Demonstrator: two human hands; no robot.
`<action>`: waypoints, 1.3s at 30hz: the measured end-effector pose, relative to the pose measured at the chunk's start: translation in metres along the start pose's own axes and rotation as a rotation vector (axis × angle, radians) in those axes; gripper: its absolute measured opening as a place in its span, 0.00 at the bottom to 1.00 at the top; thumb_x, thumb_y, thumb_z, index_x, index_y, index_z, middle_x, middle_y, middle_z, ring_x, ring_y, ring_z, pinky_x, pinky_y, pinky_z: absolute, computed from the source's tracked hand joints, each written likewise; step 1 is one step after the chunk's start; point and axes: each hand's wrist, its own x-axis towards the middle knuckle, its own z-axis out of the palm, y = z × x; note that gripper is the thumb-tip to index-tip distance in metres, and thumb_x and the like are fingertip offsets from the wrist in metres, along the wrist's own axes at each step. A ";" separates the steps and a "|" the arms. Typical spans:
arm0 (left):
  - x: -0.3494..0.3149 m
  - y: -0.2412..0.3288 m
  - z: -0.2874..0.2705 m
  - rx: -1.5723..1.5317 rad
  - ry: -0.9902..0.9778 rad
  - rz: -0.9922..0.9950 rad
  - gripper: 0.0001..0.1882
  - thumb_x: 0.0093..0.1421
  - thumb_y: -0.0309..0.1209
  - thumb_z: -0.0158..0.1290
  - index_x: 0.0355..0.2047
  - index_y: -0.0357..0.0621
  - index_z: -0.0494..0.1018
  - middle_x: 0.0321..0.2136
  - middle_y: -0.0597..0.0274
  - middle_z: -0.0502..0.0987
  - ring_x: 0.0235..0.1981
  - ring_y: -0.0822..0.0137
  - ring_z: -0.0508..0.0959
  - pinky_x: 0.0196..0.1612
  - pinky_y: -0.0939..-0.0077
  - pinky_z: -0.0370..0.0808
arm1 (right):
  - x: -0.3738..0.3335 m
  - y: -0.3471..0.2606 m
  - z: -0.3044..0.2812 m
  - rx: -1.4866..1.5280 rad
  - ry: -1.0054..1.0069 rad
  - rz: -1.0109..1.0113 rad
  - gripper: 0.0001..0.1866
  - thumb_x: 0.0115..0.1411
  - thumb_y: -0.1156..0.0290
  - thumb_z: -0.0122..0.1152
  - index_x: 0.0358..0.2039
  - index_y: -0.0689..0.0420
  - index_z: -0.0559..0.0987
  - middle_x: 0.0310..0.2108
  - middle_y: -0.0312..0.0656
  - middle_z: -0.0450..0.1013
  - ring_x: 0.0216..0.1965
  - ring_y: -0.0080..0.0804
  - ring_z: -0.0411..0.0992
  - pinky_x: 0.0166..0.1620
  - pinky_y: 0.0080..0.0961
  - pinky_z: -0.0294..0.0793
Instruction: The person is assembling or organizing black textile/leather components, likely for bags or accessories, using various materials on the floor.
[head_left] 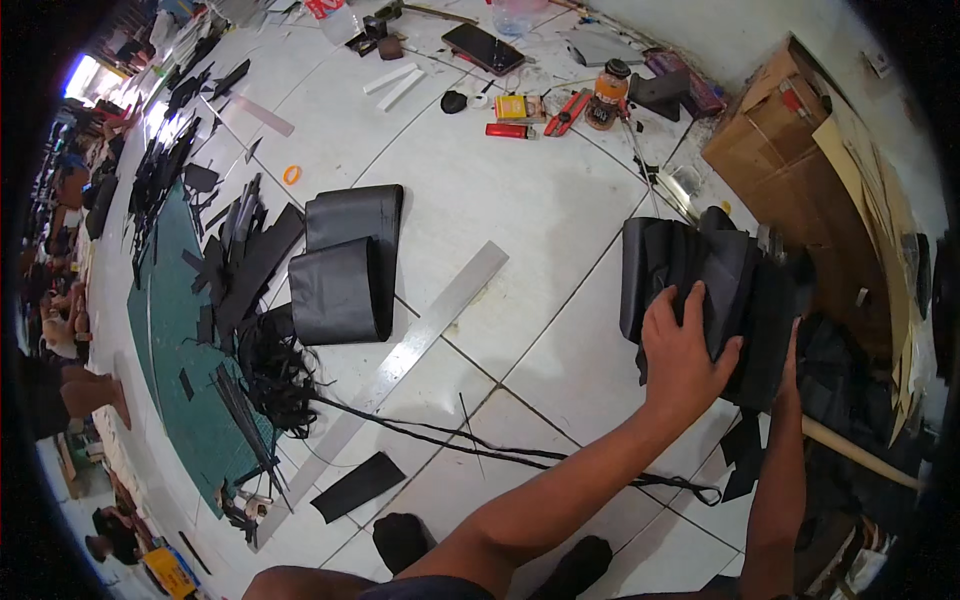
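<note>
At the right lies a bundle of black folded leather-like pieces [733, 270]. My left hand [690, 345] grips it from the near side, with fingers spread over the folds and the thumb at the right. My right hand [789, 375] is against the bundle's right side; its fingers are hidden behind the dark material. Left of the middle, two more black folded pieces [335, 290] lie partly overlapped on the tiles. A long metal ruler [420, 338] runs diagonally beside them.
A green cutting mat [185, 370] carries black scraps [255, 260] and tangled strips [275, 370]. At the back are a phone [483, 49], a red lighter [510, 131], a jar [607, 95] and red-handled pliers [568, 113]. A cardboard box [765, 150] stands at the right wall.
</note>
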 end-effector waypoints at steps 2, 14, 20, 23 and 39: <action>0.002 0.001 0.002 0.043 0.085 0.035 0.33 0.55 0.40 0.61 0.58 0.39 0.64 0.57 0.42 0.58 0.57 0.47 0.60 0.59 0.53 0.59 | -0.006 -0.005 0.017 -0.090 0.097 -0.026 0.55 0.51 0.20 0.35 0.69 0.49 0.53 0.67 0.49 0.52 0.64 0.50 0.57 0.61 0.50 0.61; 0.058 -0.060 -0.045 -0.754 0.117 -0.873 0.40 0.52 0.53 0.59 0.51 0.27 0.68 0.47 0.40 0.70 0.52 0.54 0.69 0.52 0.67 0.68 | -0.012 -0.010 0.026 -0.066 0.183 0.052 0.61 0.45 0.17 0.38 0.69 0.50 0.51 0.68 0.51 0.50 0.65 0.53 0.54 0.62 0.54 0.57; 0.080 -0.069 -0.040 -0.341 -0.439 -0.588 0.49 0.49 0.61 0.57 0.53 0.23 0.66 0.48 0.42 0.74 0.52 0.56 0.72 0.58 0.69 0.62 | -0.019 -0.012 0.026 -0.114 0.170 0.045 0.62 0.44 0.16 0.38 0.69 0.50 0.50 0.68 0.51 0.49 0.65 0.53 0.54 0.62 0.55 0.56; 0.078 -0.073 -0.038 -0.700 -0.470 -0.664 0.52 0.50 0.64 0.55 0.58 0.28 0.62 0.54 0.41 0.69 0.55 0.55 0.70 0.59 0.67 0.64 | -0.028 -0.016 0.033 -0.095 0.148 0.101 0.63 0.43 0.16 0.38 0.69 0.50 0.51 0.68 0.52 0.50 0.65 0.53 0.54 0.62 0.53 0.57; 0.076 -0.072 -0.057 -0.921 -0.731 -0.725 0.52 0.52 0.69 0.49 0.64 0.41 0.57 0.62 0.51 0.63 0.61 0.57 0.64 0.64 0.67 0.60 | -0.033 -0.006 0.046 0.025 0.162 0.058 0.63 0.43 0.17 0.44 0.68 0.55 0.55 0.64 0.53 0.57 0.62 0.51 0.60 0.61 0.48 0.61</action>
